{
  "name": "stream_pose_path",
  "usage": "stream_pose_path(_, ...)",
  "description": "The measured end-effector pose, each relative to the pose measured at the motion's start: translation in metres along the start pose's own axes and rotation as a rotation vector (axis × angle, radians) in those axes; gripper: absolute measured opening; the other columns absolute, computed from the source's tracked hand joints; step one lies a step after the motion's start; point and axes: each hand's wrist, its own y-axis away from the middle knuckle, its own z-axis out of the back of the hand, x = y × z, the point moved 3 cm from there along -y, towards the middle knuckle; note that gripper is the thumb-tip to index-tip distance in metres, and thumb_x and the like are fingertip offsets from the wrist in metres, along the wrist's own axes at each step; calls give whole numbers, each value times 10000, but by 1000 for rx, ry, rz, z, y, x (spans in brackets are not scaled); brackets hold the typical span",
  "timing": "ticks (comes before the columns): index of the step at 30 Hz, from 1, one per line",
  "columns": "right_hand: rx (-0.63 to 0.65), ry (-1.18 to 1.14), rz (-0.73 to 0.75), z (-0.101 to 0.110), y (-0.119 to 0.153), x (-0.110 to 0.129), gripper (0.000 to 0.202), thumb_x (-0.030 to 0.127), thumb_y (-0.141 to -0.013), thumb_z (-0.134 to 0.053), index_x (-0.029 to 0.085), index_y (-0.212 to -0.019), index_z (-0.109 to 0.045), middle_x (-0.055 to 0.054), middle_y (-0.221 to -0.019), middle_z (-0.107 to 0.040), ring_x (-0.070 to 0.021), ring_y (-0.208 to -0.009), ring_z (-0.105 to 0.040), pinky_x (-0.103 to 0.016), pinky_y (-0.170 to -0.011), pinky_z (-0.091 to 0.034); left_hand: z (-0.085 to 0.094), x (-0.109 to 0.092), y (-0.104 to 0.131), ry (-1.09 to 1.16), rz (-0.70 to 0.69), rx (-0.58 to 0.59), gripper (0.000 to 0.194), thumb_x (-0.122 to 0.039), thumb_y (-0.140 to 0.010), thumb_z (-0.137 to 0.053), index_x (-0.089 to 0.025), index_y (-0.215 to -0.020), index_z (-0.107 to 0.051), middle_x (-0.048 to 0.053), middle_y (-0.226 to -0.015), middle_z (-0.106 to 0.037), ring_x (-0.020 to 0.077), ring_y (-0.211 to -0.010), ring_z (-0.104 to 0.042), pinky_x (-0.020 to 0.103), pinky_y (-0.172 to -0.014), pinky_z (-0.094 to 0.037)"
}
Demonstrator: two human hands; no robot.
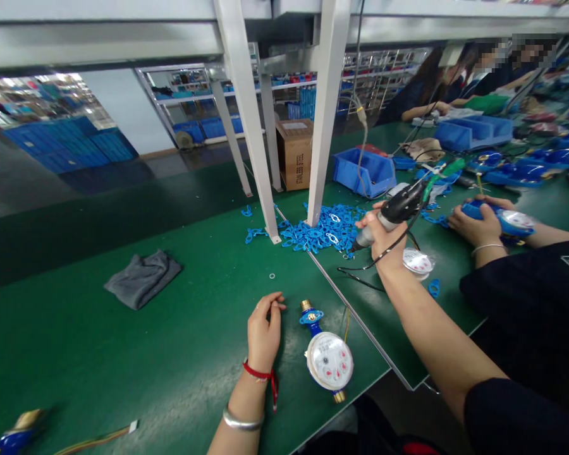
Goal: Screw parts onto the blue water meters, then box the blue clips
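My right hand [385, 243] is wrapped round a black and grey electric screwdriver [398, 207]. Its tip points down at the edge of a heap of small blue plastic oval parts [325, 229]. On the green table, my left hand [264, 328] lies loosely bent with nothing visible in it. Just right of that hand rests a water meter [329, 361] with a round white dial, blue body and brass ends. One blue oval piece [312, 316] sits on the meter's upper pipe. A small white ring [272, 276] lies beyond my left fingertips.
A grey cloth [143, 278] lies at left; a blurred brass-and-blue part [21, 431] is at lower left. White posts [329, 114] rise from the table. Behind stand a blue bin [366, 174] and a carton [294, 155]. A co-worker's hands [481, 224] hold another meter at right.
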Motion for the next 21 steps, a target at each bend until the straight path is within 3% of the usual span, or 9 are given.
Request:
stream_pose_path(3,24,5,-37,17,21,-1,347,384,-724,-672,194,-972,-520,33,-661,-558,-130,-571,-607,-300,-635,-547,1,5,1,10,33,-22,269,-299,-898,-419,-179,-1073,-584,62,-963,-653,145,-829,-639,297,-791,-511)
stream_pose_path(7,82,-40,27,36,41,1,327,318,-726,-673,212,-968,-481,28,-666,-572,-154,-620,-615,-365,-707,-546,1,-1,0,-13,54,-33,274,-313,-886,-450,-182,-1091,-575,65,-985,-654,149,-837,-639,288,-774,-515)
stream_pose_path(10,191,-74,106,48,51,3,325,256,-704,-679,236,-951,-469,24,-706,-578,-166,-660,-616,-421,-758,-544,-3,-23,-11,-83,-8,14,248,-293,-880,-466,-198,-1082,-574,55,-999,-645,148,-858,-630,293,-803,-505)
stream_pose_path(12,297,-67,177,54,58,2,343,219,-687,-680,248,-953,-465,14,-755,-586,-176,-718,-622,-449,-809,-532,-14,-45,-28,-170,-120,101,240,-267,-878,-469,-209,-1088,-571,52,-1021,-629,149,-889,-616,299,-829,-496)
stream_pose_path(16,566,20,321,56,79,-5,463,167,-669,-696,260,-1053,-454,-14,-890,-606,-186,-860,-617,-475,-912,-480,-59,-78,-79,-347,-390,362,323,-183,-865,-454,-230,-1176,-524,64,-1129,-566,158,-980,-575,330,-899,-473)
stream_pose_path(21,772,132,476,42,96,-9,454,212,-749,-660,235,-1158,-463,-43,-944,-610,-167,-889,-581,-453,-912,-455,-146,-77,-149,-589,-698,604,550,-128,-762,-593,-255,-1279,-454,87,-1346,-404,225,-1225,-416,406,-1032,-370)
